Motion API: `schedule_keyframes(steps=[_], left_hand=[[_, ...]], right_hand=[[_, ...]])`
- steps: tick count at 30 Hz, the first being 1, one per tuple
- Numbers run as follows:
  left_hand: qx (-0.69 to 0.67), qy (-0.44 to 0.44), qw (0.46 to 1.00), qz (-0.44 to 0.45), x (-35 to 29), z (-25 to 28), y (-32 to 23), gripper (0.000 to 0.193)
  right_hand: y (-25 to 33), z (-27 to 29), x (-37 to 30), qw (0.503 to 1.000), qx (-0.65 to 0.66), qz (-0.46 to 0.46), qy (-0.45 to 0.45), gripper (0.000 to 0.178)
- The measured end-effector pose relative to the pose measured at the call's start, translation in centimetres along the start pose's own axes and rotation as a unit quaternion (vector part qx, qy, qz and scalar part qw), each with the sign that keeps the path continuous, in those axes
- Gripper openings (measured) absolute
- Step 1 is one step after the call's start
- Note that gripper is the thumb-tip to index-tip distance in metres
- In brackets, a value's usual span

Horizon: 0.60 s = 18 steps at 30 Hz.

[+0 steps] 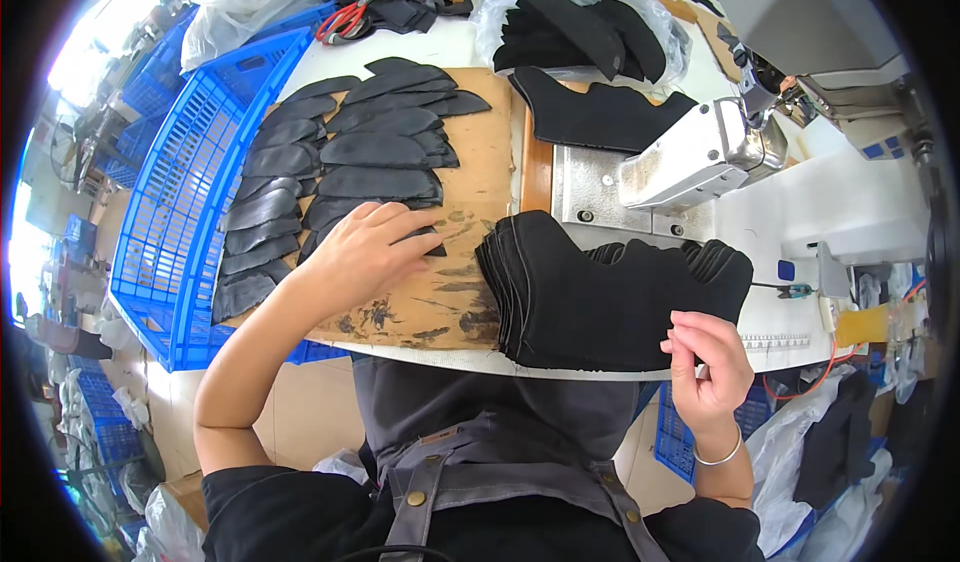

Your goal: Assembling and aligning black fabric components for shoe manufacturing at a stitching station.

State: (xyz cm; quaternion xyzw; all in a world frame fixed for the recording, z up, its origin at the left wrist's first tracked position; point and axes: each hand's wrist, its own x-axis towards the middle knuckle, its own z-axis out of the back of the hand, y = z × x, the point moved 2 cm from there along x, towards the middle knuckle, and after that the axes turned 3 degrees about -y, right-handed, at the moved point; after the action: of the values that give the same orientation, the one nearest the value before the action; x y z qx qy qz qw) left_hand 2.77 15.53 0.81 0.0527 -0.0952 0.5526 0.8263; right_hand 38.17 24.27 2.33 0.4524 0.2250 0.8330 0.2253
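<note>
The worktop is pretty packed, so I'd work in short, low moves. Big blue crate on the left runs right alongside the rows, so keep the left elbow clear of it. The brown board has a bare, stained patch at the near side, and that's a handy spot to square a piece up. White machine arm is off to the far right, with a loose black panel just beyond it; no reason to reach over there for this.

The stack of black panels sits near right, edges a bit fanned at its left end. I'd tap those flush before leaning on it, since cloth like that probably slides.

Now the black pieces: two overlapping rows on the board, left of the stack. The left hand is over the near end of the right-hand row, fingers spread and bent; can't tell if it's got a grip. Best bet imo: pinch one by its free tip and peel up, don't drag, or the overlap shifts. The right hand is at the stack's near right corner, fingers curled toward the thumb, nothing visible between them; can't tell if they're pinched tight.
</note>
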Motion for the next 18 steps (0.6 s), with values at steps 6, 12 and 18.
schedule_keyframes(steps=[6, 12, 18], left_hand=[[-0.058, -0.047, 0.996, 0.042, 0.3, 1.0, -0.3, 0.039], [-0.111, -0.093, 0.985, 0.092, -0.6, -0.2, 0.9, 0.032], [-0.146, -0.163, 0.934, 0.281, -1.0, -1.1, -0.5, 0.041]], right_hand=[[0.5, -0.1, 1.6, 0.995, -0.041, 0.079, 0.044, 0.024], [2.1, -1.9, 4.7, 0.982, -0.024, 0.147, 0.117, 0.030], [2.7, -8.4, 11.3, 0.947, -0.043, 0.192, 0.252, 0.022]])
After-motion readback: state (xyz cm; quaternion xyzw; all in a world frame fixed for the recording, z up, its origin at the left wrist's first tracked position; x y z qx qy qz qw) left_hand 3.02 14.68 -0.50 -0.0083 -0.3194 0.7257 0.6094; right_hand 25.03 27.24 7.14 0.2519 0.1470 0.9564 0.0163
